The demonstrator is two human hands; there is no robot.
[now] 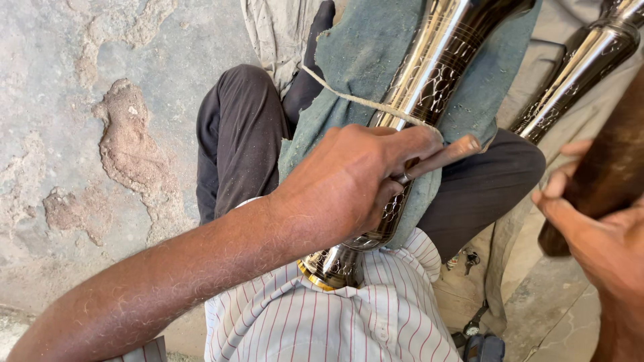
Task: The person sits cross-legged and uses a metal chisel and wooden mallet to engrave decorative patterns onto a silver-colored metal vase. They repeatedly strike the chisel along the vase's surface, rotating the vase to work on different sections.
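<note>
Engraving covers the metal tube [429, 74] above the left hand [349, 181], which grips a chisel [443, 157]; right hand [597, 234] grips, seemingly, a wooden mallet [604, 174].

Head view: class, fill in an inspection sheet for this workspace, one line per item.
Surface: cracked, patchy concrete floor; work rests on the person's lap.
Job's things: engraved shiny metal tube on a teal cloth, tied with cord.
Clutter: second metal tube at right; small dark items on the floor.
Hands: left hand holds a thin chisel on the tube; right hand grips a wooden mallet.
Cables: nothing seen.
Surroundings: striped shirt, dark trousers.
</note>
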